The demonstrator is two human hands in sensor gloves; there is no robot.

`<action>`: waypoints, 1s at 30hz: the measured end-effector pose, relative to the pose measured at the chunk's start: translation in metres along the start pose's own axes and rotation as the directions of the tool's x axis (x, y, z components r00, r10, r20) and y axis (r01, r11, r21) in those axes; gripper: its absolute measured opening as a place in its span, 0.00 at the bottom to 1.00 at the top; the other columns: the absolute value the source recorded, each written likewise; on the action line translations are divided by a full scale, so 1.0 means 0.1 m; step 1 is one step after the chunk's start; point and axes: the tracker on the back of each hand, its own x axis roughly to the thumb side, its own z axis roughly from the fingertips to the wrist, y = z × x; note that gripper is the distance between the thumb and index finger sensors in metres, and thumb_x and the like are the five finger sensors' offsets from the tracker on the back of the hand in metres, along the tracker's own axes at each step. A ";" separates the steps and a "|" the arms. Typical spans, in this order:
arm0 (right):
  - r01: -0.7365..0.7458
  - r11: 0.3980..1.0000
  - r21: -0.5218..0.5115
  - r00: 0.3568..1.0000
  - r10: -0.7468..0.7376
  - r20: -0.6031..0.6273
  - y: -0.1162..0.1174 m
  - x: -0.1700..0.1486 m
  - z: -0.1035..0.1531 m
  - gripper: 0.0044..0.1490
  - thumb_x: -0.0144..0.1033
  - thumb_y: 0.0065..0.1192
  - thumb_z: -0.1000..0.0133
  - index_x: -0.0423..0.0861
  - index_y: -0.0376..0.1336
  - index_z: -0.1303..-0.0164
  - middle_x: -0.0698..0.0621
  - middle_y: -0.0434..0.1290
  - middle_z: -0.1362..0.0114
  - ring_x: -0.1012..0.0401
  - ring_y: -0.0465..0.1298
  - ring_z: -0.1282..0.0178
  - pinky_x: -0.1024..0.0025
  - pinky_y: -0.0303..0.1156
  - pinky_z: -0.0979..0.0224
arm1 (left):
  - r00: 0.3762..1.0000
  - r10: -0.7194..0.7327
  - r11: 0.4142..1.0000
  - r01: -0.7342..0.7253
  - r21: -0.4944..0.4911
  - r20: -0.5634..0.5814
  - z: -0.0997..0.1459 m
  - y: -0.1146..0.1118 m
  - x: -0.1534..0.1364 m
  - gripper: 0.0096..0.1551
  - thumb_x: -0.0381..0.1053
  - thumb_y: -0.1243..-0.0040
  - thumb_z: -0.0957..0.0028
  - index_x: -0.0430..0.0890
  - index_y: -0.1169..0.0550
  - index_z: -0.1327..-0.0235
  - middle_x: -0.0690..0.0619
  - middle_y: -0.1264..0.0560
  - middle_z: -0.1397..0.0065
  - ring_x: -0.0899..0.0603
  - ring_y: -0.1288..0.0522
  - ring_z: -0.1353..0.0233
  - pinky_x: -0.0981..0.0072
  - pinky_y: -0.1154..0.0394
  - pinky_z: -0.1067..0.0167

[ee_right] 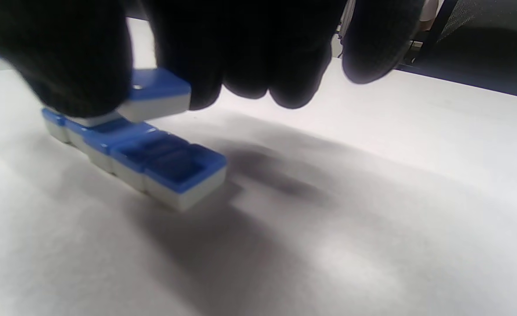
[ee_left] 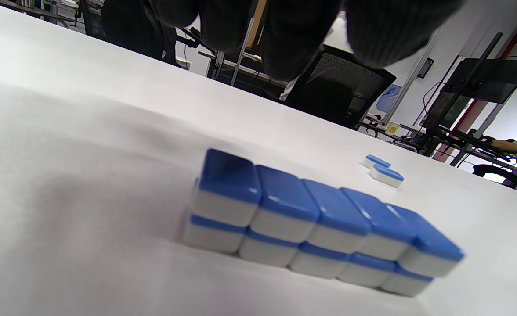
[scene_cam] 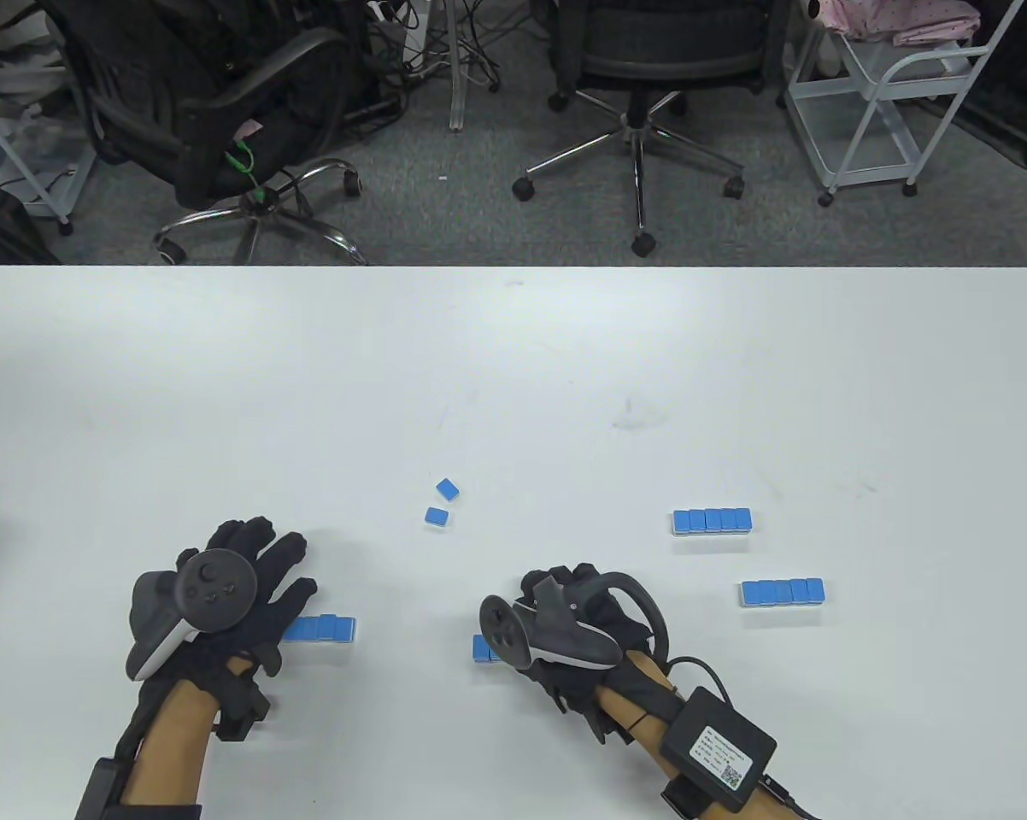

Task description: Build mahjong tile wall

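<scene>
A two-layer row of blue-backed tiles (scene_cam: pixel 325 629) (ee_left: pixel 311 219) lies at the lower left. My left hand (scene_cam: pixel 253 564) hovers over its left end with fingers spread, holding nothing. Another tile row (scene_cam: pixel 482 648) (ee_right: pixel 153 160) lies mostly hidden under my right hand (scene_cam: pixel 565 598). In the right wrist view the right hand's fingers (ee_right: pixel 78 83) pinch one blue tile (ee_right: pixel 155 94) just above that single-layer row. Two loose tiles (scene_cam: pixel 438 502) (ee_left: pixel 381 169) lie apart in the middle. Two finished rows (scene_cam: pixel 712 521) (scene_cam: pixel 782 593) stand at the right.
The white table (scene_cam: pixel 513 367) stretches far ahead of the tiles. Office chairs (scene_cam: pixel 642 68) and a white cart (scene_cam: pixel 889 94) stand on the floor beyond its far edge. A black box (scene_cam: pixel 718 750) is strapped to my right forearm.
</scene>
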 end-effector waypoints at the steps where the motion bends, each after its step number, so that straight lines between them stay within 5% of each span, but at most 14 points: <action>1: 0.004 1.000 -0.007 1.000 -0.004 0.007 0.00 0.02 0.01 0.39 0.55 0.69 0.61 0.48 0.67 0.42 0.47 0.65 0.24 0.47 0.68 0.23 0.38 0.62 0.22 | 1.000 0.000 1.000 0.000 0.001 -0.002 0.00 0.00 0.00 0.37 0.67 0.48 0.47 0.59 0.33 0.23 0.50 0.48 0.13 0.36 0.55 0.14 0.25 0.59 0.25; 30: -0.089 0.995 -0.050 0.996 0.090 0.011 0.10 0.13 0.06 0.40 0.55 0.69 0.62 0.50 0.66 0.41 0.48 0.66 0.24 0.48 0.70 0.24 0.39 0.63 0.22 | 1.000 0.001 1.000 -0.001 -0.001 -0.001 0.02 0.00 0.00 0.37 0.67 0.48 0.47 0.58 0.33 0.23 0.50 0.48 0.13 0.36 0.55 0.14 0.25 0.59 0.25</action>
